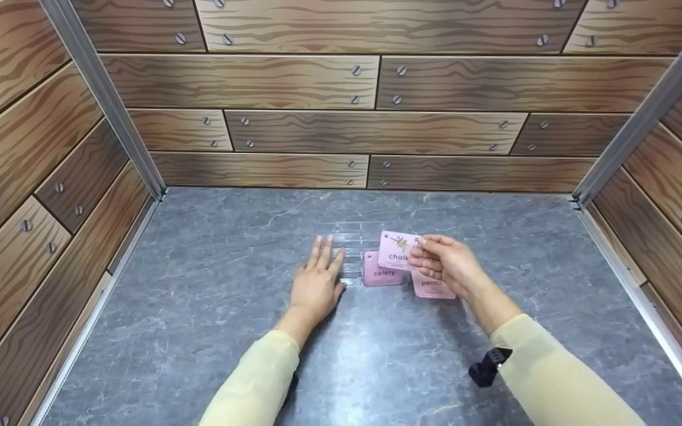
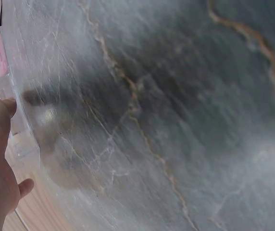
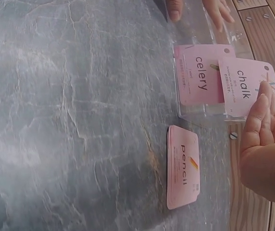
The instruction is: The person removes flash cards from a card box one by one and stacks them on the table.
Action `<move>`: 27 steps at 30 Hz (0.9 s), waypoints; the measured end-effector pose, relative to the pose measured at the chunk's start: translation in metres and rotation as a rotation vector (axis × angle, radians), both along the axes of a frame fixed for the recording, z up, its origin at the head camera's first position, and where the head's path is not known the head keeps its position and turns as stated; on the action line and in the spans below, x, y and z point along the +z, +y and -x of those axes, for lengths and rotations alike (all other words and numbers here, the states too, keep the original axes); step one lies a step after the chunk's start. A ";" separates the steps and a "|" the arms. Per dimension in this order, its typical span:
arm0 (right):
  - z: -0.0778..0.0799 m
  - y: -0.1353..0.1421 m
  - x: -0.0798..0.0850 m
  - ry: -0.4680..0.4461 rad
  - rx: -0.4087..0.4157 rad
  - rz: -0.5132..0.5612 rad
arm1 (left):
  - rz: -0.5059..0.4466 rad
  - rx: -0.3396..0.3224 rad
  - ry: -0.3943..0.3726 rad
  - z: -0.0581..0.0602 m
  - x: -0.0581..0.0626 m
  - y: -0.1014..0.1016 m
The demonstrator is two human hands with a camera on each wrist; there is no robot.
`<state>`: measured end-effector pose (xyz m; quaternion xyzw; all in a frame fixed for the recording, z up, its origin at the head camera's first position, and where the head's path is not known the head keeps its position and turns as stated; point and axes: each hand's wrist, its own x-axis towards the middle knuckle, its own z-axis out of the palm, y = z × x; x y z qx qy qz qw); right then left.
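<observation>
The chalk flashcard [image 1: 396, 248] is held up by the right hand [image 1: 450, 263], its right edge being pinched between thumb and fingertips. The card is extended to the left of the fingers, its printed face turned towards the head camera and its punched corner at the upper left. Part of the picture is covered by the fingertips, while the printed word is left readable in the right wrist view.

Below the held card, the celery flashcard [image 1: 383, 275] is lodged at the right end of a clear plastic rack [image 1: 351, 251]; its upper right part is hidden by the chalk flashcard. Whether the two cards are touching cannot be told. The left part of the rack is covered by the left hand [image 1: 315, 290], which is laid palm down with the fingers straight and spread apart and the thumb held out towards the right.

Just beside the rack, on its right, a stack of flashcards topped by the pencil flashcard [image 3: 183, 168] is set down on the grey marbled tabletop [image 1: 211, 254]. In the head view, its upper edge is blocked by the right hand. A small black device [image 1: 489, 367] is worn at the right sleeve [image 1: 560, 373]. The tabletop is enclosed by wood-patterned walls [image 1: 299, 130].
</observation>
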<state>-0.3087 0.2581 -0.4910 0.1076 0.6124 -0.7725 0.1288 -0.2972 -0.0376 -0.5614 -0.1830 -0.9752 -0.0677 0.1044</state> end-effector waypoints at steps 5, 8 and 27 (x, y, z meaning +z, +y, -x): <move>-0.001 0.007 0.005 0.007 0.005 0.008 | 0.007 0.005 0.006 -0.001 0.000 0.000; -0.001 0.011 0.008 0.007 0.005 0.018 | 0.015 0.009 0.014 -0.001 0.000 0.000; -0.002 0.050 0.022 0.004 0.027 -0.022 | 0.020 -0.002 0.018 0.000 -0.001 0.001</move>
